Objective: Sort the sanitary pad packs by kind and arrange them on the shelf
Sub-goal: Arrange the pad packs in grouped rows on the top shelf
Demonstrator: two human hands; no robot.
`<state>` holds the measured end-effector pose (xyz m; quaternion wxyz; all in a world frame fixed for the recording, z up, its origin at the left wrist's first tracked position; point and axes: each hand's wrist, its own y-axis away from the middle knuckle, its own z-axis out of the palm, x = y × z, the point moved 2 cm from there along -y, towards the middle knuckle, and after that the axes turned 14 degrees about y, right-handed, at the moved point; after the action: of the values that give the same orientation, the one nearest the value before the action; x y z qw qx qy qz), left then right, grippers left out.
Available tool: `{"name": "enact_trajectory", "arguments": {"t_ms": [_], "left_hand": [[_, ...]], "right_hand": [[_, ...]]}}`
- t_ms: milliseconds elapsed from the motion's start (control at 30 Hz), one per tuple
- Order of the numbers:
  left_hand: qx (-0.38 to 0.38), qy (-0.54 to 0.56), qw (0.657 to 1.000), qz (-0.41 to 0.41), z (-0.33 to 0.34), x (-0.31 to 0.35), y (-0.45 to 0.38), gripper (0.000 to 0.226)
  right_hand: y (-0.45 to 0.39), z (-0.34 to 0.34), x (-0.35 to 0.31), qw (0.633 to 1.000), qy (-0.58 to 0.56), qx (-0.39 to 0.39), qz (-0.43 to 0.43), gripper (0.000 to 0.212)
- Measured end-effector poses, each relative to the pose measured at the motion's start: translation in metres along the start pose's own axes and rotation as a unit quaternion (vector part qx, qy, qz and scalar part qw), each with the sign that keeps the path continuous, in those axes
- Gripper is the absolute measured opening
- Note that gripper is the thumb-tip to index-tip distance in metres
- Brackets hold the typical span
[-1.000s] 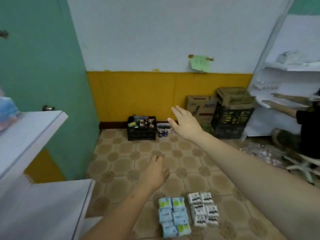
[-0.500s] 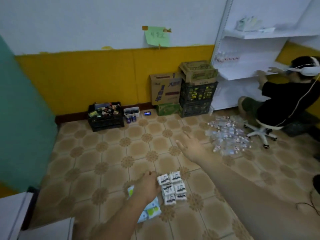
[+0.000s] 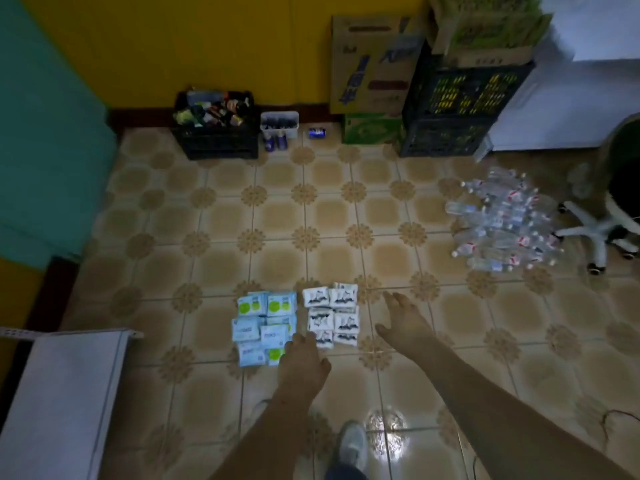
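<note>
1. Head view: patterned tile floor (image 3: pixel 332 216), yellow wall (image 3: pixel 207 46), white shelf (image 3: pixel 65 403) at lower left.
2. Blue-green pad packs (image 3: pixel 265 325) and white pad packs (image 3: pixel 331 315) lie side by side on the floor.
3. Left hand (image 3: pixel 304 367), grip loosely spread, hangs over the packs' near edge.
4. Right hand (image 3: pixel 405 322), fingers spread, is beside the white packs.

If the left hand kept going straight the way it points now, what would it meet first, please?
Probably the white packs: the left hand points at their near left corner, beside the blue packs. Its height above them is unclear.
</note>
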<state>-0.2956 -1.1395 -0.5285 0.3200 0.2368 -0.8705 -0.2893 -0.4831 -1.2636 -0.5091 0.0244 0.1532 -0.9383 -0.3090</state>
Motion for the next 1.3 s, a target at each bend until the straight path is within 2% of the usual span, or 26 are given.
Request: {"name": "enact_trajectory", "arguments": {"t_ms": [200,333,533,600,700,800,900,1033,1133,1233,1300], "left_hand": [[-0.019,-0.035,0.999,-0.027,0.099,-0.055,-0.145,0.062],[-0.022,-0.092,0.995,-0.030,0.168,-0.118,-0.275,0.077],[-0.010,-0.172,0.983,0.065,0.262,-0.204,-0.471,0.102],[-0.038,-0.178,0.979,0.095,0.288,-0.226,-0.514,0.109],[-0.051,-0.135,0.982,0.120,0.304,-0.244,-0.546,0.102],[-0.042,-0.067,0.988,0.132,0.293,-0.235,-0.534,0.092],[-0.038,-0.010,0.992,0.118,0.252,-0.207,-0.484,0.091],[-0.010,0.056,0.994,0.098,0.152,-0.147,-0.378,0.092],[0.016,0.117,0.990,0.081,0.058,-0.098,-0.289,0.090],[0.036,0.246,0.964,0.095,-0.019,-0.065,-0.203,0.086],[0.044,0.374,0.921,0.097,-0.064,-0.051,-0.146,0.079]], "right_hand": [[-0.120,0.144,-0.004,0.999,0.030,-0.020,-0.024,0.084],[-0.222,0.258,0.005,0.996,0.075,-0.024,-0.028,0.091],[-0.383,0.415,0.030,0.991,0.113,-0.055,-0.042,0.114],[-0.419,0.453,0.038,0.989,0.109,-0.074,-0.064,0.115],[-0.456,0.479,0.043,0.987,0.103,-0.059,-0.111,0.106],[-0.449,0.458,0.042,0.987,0.092,-0.042,-0.126,0.095],[-0.400,0.404,0.038,0.989,0.078,-0.025,-0.125,0.090],[-0.306,0.292,0.022,0.991,0.071,-0.014,-0.116,0.090],[-0.226,0.189,0.006,0.994,0.006,0.003,-0.110,0.090],[-0.143,0.090,-0.012,0.989,-0.075,0.052,-0.116,0.089],[-0.089,0.030,-0.026,0.982,-0.120,0.068,-0.128,0.084]]}}
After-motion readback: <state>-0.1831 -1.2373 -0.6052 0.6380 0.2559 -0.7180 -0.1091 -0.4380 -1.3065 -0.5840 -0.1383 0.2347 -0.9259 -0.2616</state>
